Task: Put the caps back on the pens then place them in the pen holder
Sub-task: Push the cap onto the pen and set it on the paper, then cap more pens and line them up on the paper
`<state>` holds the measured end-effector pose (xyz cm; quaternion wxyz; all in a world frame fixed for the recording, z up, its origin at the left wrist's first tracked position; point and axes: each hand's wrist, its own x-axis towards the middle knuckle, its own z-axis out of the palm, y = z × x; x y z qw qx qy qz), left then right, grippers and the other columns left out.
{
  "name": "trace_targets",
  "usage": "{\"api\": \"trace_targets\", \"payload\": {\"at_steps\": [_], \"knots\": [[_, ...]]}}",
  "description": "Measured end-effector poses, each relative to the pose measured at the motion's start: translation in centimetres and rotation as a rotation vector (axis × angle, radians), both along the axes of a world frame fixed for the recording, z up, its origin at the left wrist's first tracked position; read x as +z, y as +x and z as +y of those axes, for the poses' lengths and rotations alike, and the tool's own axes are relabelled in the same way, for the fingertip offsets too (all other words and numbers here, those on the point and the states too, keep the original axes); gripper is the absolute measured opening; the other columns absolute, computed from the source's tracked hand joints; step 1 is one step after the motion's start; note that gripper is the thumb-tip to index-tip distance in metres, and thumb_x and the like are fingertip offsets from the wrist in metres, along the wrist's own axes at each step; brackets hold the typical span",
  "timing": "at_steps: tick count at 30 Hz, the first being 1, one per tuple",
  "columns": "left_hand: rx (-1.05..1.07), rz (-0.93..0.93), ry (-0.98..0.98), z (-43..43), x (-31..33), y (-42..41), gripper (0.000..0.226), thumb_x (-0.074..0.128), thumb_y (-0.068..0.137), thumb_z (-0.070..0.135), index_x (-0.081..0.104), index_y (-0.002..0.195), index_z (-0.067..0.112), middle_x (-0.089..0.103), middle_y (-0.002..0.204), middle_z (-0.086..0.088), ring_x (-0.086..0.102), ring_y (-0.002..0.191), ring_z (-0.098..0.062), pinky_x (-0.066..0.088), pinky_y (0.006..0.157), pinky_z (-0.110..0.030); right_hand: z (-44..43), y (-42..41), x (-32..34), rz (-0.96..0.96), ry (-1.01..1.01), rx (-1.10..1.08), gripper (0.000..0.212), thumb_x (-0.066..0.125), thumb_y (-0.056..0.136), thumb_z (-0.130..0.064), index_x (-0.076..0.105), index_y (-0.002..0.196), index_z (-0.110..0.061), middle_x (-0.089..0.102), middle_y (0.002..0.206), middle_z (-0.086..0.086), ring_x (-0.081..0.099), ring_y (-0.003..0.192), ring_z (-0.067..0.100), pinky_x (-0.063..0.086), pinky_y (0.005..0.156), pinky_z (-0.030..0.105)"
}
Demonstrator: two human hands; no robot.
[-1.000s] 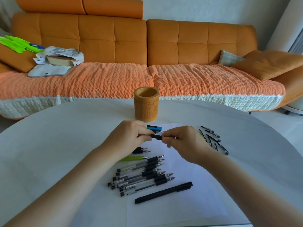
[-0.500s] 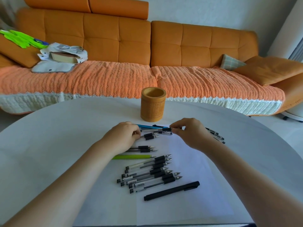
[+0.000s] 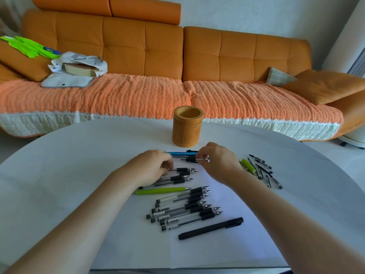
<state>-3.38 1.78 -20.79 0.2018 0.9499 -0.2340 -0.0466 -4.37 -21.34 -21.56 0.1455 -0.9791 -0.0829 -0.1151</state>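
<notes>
The holder (image 3: 186, 131) is standing upright at the far side of the table (image 3: 59, 175), just beyond both hands. From this angle its mouth is showing only its own inner wall.

The right hand (image 3: 215, 161) is working low in front of it. Thumb and fingertips (image 3: 203, 156) are pinching together on the right end of a pen (image 3: 191, 159). Its black grip is poking out just left of those fingertips, and the pen is lying roughly level, close over the paper (image 3: 217, 244). A blue pen (image 3: 181, 153) is lying flat just behind it, between it and the holder.

The left hand (image 3: 153, 168) is sitting palm-down over a few loose pens (image 3: 181, 175), fingers curling down onto their barrels. Whether they're gripping one or only resting there I can't tell, because the knuckles are hiding the contact. Those pens are pointing their tips right, out past the fingers.

Closer in, a green pen (image 3: 162, 191) is lying beside the left wrist. Below it a row of pens (image 3: 187, 210) is lying uncapped with tips to the right, and a black marker (image 3: 211, 228) is lying nearest of all, cap on.

Right of the right wrist, the caps (image 3: 262, 168) are lying scattered on the table, with a green cap (image 3: 248, 165) among the black ones. An orange sofa (image 3: 138, 56) is filling the background.
</notes>
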Motion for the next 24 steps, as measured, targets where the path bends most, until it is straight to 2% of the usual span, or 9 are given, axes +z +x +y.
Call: {"api": "trace_targets", "payload": {"at_steps": [5,10,14,16,18,21,24], "knots": [[0.005,0.002,0.007,-1.0,0.8,-0.6,0.013,0.057,0.094,0.023,0.060,0.101,0.033,0.060,0.105,0.011,0.057,0.091,-0.010,0.051,0.080,-0.032,-0.7,-0.8,0.7,-0.019,-0.009,0.051,0.022,0.057,0.096,-0.030,0.069,0.115,-0.031,0.059,0.112,-0.011,0.061,0.091,0.014,0.053,0.072,0.031],[-0.019,-0.022,-0.066,-3.8,1.6,-1.5,0.015,0.051,0.097,0.022,0.054,0.109,0.031,0.056,0.112,0.007,0.054,0.097,-0.015,0.048,0.083,-0.034,-4.1,-2.7,3.1,-0.009,0.053,0.012,0.018,0.059,0.094,-0.025,0.072,0.104,-0.033,0.064,0.100,-0.011,0.062,0.088,0.011,0.055,0.075,0.032],[-0.070,-0.014,-0.109,-6.4,1.6,-2.7,0.029,0.040,0.101,0.020,0.052,0.122,0.034,0.050,0.113,0.012,0.050,0.085,-0.007,0.041,0.069,-0.028,-8.2,-4.7,2.8,0.076,0.079,-0.156,0.018,0.056,0.093,-0.026,0.071,0.098,-0.035,0.062,0.099,-0.015,0.059,0.082,0.011,0.044,0.066,0.026],[-0.075,-0.018,-0.081,-7.3,1.4,-3.0,0.036,0.035,0.101,0.019,0.050,0.129,0.036,0.048,0.127,0.011,0.047,0.080,-0.005,0.035,0.063,-0.024,-9.8,-5.5,2.3,0.098,0.029,-0.209,0.017,0.055,0.093,-0.030,0.070,0.097,-0.037,0.062,0.098,-0.015,0.059,0.088,0.012,0.039,0.062,0.025],[-0.061,-0.023,-0.050,-8.1,1.3,-3.3,0.037,0.032,0.101,0.021,0.050,0.130,0.035,0.045,0.139,0.012,0.049,0.084,-0.008,0.035,0.063,-0.024,-10.6,-6.1,2.2,0.130,-0.021,-0.219,0.019,0.053,0.093,-0.030,0.071,0.095,-0.036,0.060,0.097,-0.014,0.059,0.091,0.015,0.040,0.061,0.026],[-0.047,-0.081,-0.031,-9.1,1.3,-3.9,0.030,0.036,0.100,0.035,0.055,0.124,0.036,0.053,0.131,0.013,0.055,0.103,-0.013,0.046,0.077,-0.033,-10.9,-6.6,2.1,0.137,-0.084,-0.208,0.024,0.048,0.094,-0.029,0.071,0.090,-0.034,0.060,0.098,-0.011,0.059,0.089,0.019,0.049,0.068,0.030],[-0.056,-0.121,-0.018,-9.8,1.0,-4.3,0.026,0.042,0.099,0.042,0.060,0.116,0.036,0.057,0.116,0.014,0.057,0.101,-0.012,0.046,0.075,-0.032,-10.6,-6.7,1.5,0.123,-0.158,-0.182,0.026,0.046,0.095,-0.034,0.070,0.084,-0.029,0.056,0.093,-0.008,0.057,0.083,0.020,0.041,0.060,0.028]]}}
